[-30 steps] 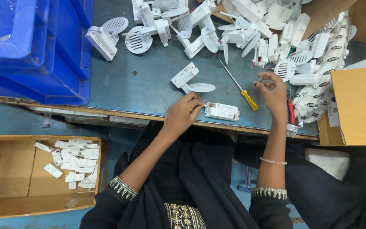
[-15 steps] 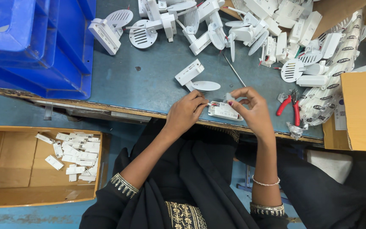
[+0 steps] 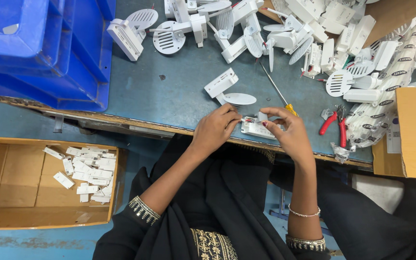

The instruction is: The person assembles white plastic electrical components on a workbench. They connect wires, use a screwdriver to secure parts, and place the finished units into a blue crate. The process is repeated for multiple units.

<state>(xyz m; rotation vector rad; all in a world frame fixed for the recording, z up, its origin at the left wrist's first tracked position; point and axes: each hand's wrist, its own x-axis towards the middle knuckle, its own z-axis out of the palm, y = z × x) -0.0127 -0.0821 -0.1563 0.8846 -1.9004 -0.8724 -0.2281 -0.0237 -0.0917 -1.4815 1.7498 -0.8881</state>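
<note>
Both my hands meet at the near edge of the grey-blue table point(image 3: 184, 91). My left hand point(image 3: 216, 127) pinches one end of a small white plastic housing point(image 3: 255, 128) with red wires at its tip. On its other end rests my right hand point(image 3: 287, 130), fingers curled over a small white piece on top. Just beyond lies a white part with an oval slotted disc point(image 3: 227, 89). A yellow-handled screwdriver point(image 3: 278, 91) lies on the table behind my right hand.
A heap of white plastic parts point(image 3: 285, 33) covers the far table. Red-handled pliers point(image 3: 333, 126) lie to the right, next to a cardboard box point(image 3: 415, 135). Stacked blue crates point(image 3: 39, 48) stand at the left. A low cardboard box with small white pieces point(image 3: 39, 183) sits below the table.
My right hand came in from beside the pliers to the white housing, joining the left hand on it. The view shifted slightly.
</note>
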